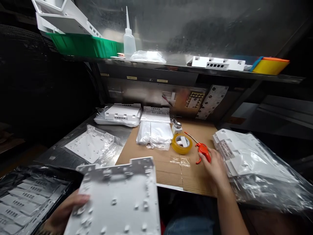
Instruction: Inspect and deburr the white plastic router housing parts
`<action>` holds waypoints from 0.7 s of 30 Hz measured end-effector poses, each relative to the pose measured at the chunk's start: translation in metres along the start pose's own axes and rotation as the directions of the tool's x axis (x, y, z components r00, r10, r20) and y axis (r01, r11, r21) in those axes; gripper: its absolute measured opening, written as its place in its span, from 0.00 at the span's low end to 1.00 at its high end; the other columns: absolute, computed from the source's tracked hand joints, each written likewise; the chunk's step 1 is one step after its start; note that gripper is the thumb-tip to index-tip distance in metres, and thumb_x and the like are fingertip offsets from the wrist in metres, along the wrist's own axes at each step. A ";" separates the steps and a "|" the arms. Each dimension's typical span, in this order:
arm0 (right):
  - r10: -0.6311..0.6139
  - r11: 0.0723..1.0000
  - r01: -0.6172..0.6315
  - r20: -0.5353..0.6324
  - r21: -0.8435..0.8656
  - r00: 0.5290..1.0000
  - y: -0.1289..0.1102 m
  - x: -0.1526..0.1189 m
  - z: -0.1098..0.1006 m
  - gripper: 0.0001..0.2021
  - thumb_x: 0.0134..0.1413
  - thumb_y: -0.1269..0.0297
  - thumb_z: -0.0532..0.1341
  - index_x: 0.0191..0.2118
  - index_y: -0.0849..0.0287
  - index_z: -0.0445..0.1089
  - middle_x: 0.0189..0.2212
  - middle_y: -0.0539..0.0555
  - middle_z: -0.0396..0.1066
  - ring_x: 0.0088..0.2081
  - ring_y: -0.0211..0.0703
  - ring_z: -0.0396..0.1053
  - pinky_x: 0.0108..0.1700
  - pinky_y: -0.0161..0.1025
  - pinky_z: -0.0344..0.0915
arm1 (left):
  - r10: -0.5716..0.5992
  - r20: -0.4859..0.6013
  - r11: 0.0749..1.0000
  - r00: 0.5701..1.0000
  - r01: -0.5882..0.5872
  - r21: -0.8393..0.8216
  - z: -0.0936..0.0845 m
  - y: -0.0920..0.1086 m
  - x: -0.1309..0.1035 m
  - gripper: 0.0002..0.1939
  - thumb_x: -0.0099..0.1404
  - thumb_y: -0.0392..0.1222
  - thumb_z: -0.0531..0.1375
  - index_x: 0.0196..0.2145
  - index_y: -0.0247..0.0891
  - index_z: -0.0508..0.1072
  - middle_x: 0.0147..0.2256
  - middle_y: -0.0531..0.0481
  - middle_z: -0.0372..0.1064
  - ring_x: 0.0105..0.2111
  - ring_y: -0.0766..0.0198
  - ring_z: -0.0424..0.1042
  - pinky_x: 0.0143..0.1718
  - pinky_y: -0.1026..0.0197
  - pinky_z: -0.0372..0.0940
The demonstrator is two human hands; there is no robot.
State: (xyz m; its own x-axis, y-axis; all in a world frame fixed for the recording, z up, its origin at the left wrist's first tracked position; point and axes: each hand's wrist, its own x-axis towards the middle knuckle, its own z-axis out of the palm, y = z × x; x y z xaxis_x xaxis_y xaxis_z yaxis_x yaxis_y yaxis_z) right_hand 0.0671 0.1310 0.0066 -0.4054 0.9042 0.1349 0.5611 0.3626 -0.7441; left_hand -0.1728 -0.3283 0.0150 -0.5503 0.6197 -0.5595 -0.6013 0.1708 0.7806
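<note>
My left hand (70, 207) grips the left edge of a white plastic housing panel (119, 195), its inner side with small posts facing up. The panel is tilted close in front of me, and its lower edge runs out of view. My right hand (216, 166) is closed round the handle of a red air blow gun (204, 150) over the cardboard, its thin nozzle pointing away to the left. Just left of the nozzle lies a roll of yellowish clear tape (182, 143). A small white container with a metal top (177, 126) stands behind the tape.
Cardboard (166, 173) covers the bench middle. Bagged white housings lie at the back (155, 130), on the left (91, 143) and on the right (256, 156). A black-lined box of housings (26, 202) sits lower left. Overhead, a shelf (176, 67) carries a green bin (83, 45) and a dropper bottle (129, 42).
</note>
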 end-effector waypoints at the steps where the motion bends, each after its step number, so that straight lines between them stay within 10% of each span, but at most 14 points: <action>1: -0.026 0.992 0.014 0.095 0.122 0.995 -0.006 -0.017 0.002 0.33 0.56 0.40 0.63 0.58 0.60 0.72 0.64 0.68 0.66 0.66 0.65 0.63 0.65 0.58 0.61 | 0.057 0.055 0.998 0.997 -0.059 0.031 0.014 0.013 0.012 0.14 0.47 0.51 0.73 0.34 0.52 0.83 0.29 0.57 0.82 0.32 0.48 0.81 0.35 0.52 0.76; 4: -0.143 0.759 -0.252 0.531 0.601 0.835 -0.024 -0.070 0.008 0.34 0.56 0.34 0.63 0.58 0.56 0.73 0.59 0.64 0.73 0.61 0.61 0.70 0.62 0.56 0.67 | 0.084 0.287 0.964 0.954 -0.151 0.219 0.069 0.048 0.048 0.19 0.51 0.52 0.71 0.40 0.43 0.83 0.31 0.50 0.82 0.31 0.51 0.81 0.35 0.55 0.75; 7: -0.117 0.433 -0.593 0.695 0.679 0.710 -0.032 -0.104 0.013 0.33 0.53 0.34 0.67 0.52 0.58 0.77 0.50 0.65 0.79 0.57 0.64 0.74 0.58 0.59 0.71 | 0.027 0.387 0.918 0.922 -0.176 0.356 0.122 0.063 0.081 0.23 0.50 0.54 0.73 0.39 0.36 0.82 0.32 0.43 0.81 0.31 0.49 0.80 0.34 0.54 0.75; 13: 0.230 0.115 -0.569 0.536 0.814 0.813 -0.012 -0.107 -0.008 0.28 0.46 0.44 0.75 0.49 0.57 0.78 0.48 0.61 0.82 0.57 0.64 0.76 0.61 0.59 0.70 | 0.312 0.400 0.662 0.862 -0.499 0.560 0.160 0.057 0.143 0.30 0.68 0.67 0.53 0.44 0.37 0.78 0.40 0.39 0.77 0.40 0.47 0.77 0.44 0.44 0.73; 17: 0.353 0.079 -0.396 0.346 0.915 0.869 0.001 -0.100 -0.031 0.28 0.48 0.44 0.74 0.52 0.55 0.77 0.52 0.59 0.80 0.60 0.62 0.73 0.64 0.58 0.68 | 0.600 0.417 0.255 0.683 -0.657 0.709 0.160 0.054 0.185 0.15 0.66 0.51 0.62 0.46 0.42 0.79 0.51 0.37 0.72 0.57 0.37 0.64 0.62 0.33 0.56; 21: 0.376 0.069 -0.345 0.296 0.936 0.878 0.005 -0.102 -0.042 0.27 0.53 0.45 0.71 0.55 0.55 0.76 0.55 0.58 0.78 0.62 0.61 0.71 0.65 0.57 0.68 | 0.631 0.538 -0.025 0.559 -0.678 0.734 0.160 0.056 0.210 0.11 0.66 0.42 0.59 0.41 0.45 0.81 0.50 0.38 0.75 0.55 0.35 0.64 0.60 0.30 0.53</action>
State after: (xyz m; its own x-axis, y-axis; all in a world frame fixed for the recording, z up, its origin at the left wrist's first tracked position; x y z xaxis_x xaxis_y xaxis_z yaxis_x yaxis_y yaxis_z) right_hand 0.1418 0.0504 0.0165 -0.3586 0.8632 -0.3553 -0.4970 -0.4987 -0.7101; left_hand -0.2288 -0.0661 -0.0144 -0.3754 0.8664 0.3293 0.8137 0.1379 0.5648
